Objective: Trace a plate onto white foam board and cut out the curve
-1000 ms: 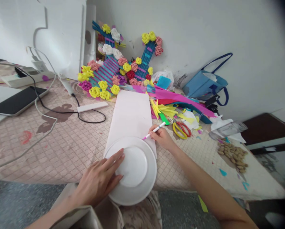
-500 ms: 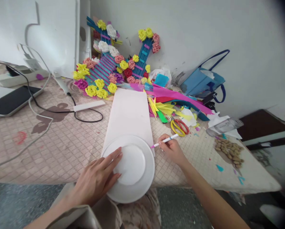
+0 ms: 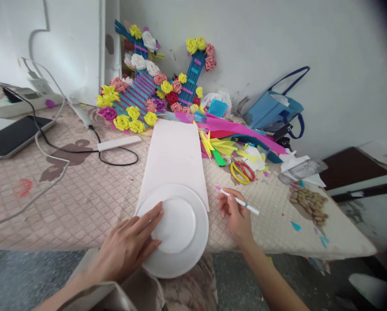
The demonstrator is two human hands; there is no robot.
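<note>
A round white plate (image 3: 176,261) lies face down or up, I cannot tell which, over the near end of a long white sheet (image 3: 177,155). Its near rim juts past the table's front edge. My left hand (image 3: 133,237) rests on the plate's left side, fingers stretched out across it. To the right of the plate, my right hand (image 3: 237,211) grips a white marker pen (image 3: 240,201) with a pink tip. That tip points up and left, apart from both sheet and plate.
Scissors (image 3: 242,172) with yellow and red handles lie beyond my right hand, near coloured paper strips (image 3: 242,129). Paper-flower decorations (image 3: 137,97) stand at the back. Peanuts (image 3: 308,205) are heaped at right. Cables (image 3: 118,163) and a black-screened device (image 3: 15,136) lie at left.
My right hand has drawn away from the plate's edge to the right, and the marker has swung so its tip points up-left. My left hand stays on the plate. The view has shifted slightly.
</note>
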